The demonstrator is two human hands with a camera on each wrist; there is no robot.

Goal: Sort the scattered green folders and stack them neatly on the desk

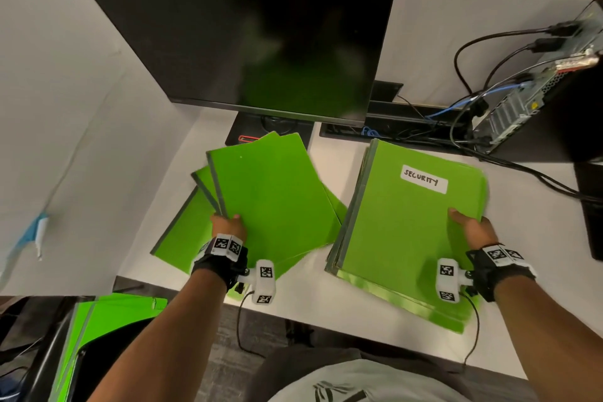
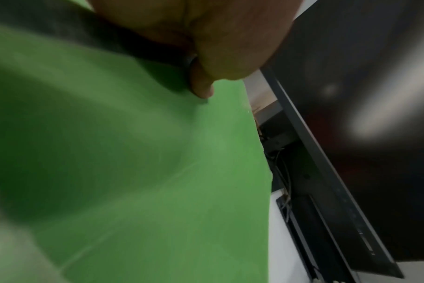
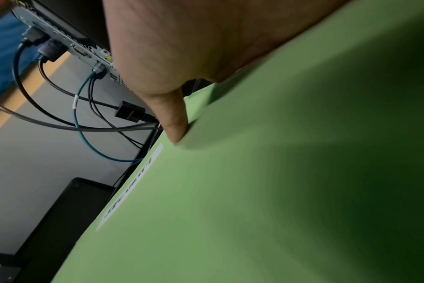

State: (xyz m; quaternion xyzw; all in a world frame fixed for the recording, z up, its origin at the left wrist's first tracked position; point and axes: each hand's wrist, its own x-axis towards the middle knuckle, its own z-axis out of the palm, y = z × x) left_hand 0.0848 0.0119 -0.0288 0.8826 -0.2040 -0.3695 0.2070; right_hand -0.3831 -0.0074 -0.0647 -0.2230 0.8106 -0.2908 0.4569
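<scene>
A fanned bunch of green folders (image 1: 267,192) (image 2: 157,181) is lifted at an angle over the left of the white desk (image 1: 329,160). My left hand (image 1: 228,225) grips it at the near spine corner, thumb (image 2: 201,88) on top. Another green folder (image 1: 182,238) lies flat on the desk beneath. On the right sits a green stack whose top folder (image 1: 408,222) (image 3: 254,191) bears a white "SECURITY" label (image 1: 424,179). My right hand (image 1: 470,225) holds that stack at its right edge, thumb (image 3: 174,118) on the cover and fingers hidden under it.
A dark monitor (image 1: 248,36) on its stand looms just behind the lifted folders. A computer tower (image 1: 535,85) with many cables (image 1: 470,52) stands at the back right. More green folders (image 1: 111,310) lie on a dark surface below the desk's left front edge.
</scene>
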